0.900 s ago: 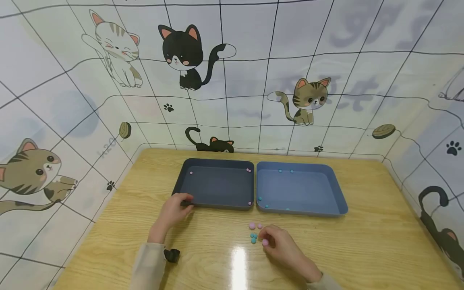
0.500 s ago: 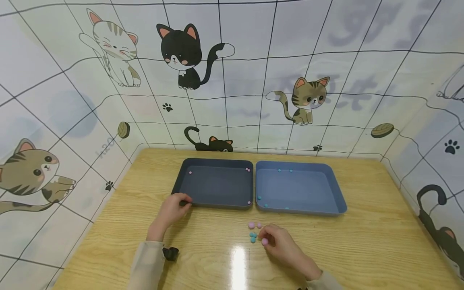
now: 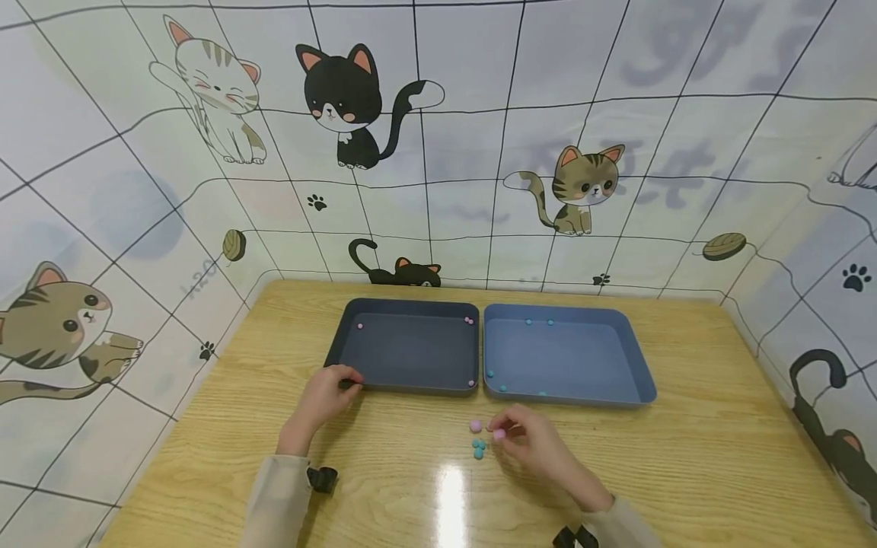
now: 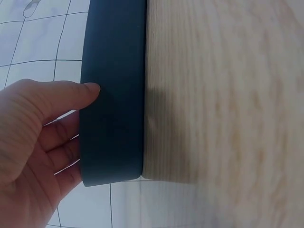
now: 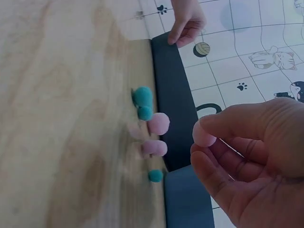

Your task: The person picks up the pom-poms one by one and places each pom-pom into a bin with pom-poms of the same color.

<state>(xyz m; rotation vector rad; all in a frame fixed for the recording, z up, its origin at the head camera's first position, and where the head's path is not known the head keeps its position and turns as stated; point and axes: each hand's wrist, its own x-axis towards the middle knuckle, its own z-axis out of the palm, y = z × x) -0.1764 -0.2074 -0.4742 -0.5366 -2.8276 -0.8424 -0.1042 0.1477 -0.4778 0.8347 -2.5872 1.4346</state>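
My left hand (image 3: 332,392) holds the near left corner of the dark grey tray (image 3: 418,392). In the left wrist view its thumb (image 4: 88,92) lies on the tray's outer wall and the fingers reach over the rim. My right hand (image 3: 534,441) pinches a small pink ball (image 5: 204,134) between thumb and fingertips, over the table in front of the trays. Just left of that hand, a pink ball (image 3: 476,426) and several teal balls (image 3: 478,454) lie on the wood. Another pink ball, smaller, is partly covered by the right fingertips in the head view.
A blue tray (image 3: 647,380) stands close beside the dark one on the right, with several teal balls (image 3: 528,322) near its edges. A few pink balls (image 3: 360,326) lie in the dark tray. Cat-print cloth (image 3: 466,152) hangs behind the wooden table (image 3: 699,457).
The right hand has moved a little away from the body toward the trays, still pinching the pink ball. The left hand stays on the dark tray.
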